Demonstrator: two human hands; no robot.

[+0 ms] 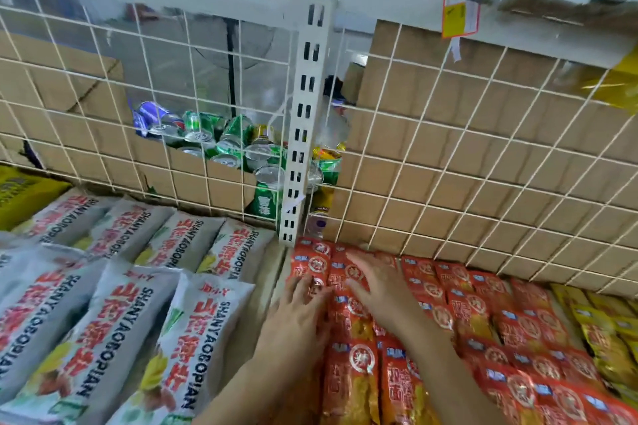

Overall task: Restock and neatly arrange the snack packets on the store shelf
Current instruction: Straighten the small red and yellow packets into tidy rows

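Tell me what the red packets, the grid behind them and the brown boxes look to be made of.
Red packets: glossy plastic film, judging by the sheen and crinkles.
Grid: thin metal wire, white, probably painted or coated.
Brown boxes: matte cardboard, dull brown with creased flaps.

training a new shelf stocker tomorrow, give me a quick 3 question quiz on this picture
1. True or false: the left hand and right hand both lie flat on the red packets.
2. Which packets lie right of the red ones? A white packets B yellow packets C green packets
3. Fill in: behind the wire grid, drink ___ show among the cardboard boxes.
Key: 1 true; 2 B; 3 cans
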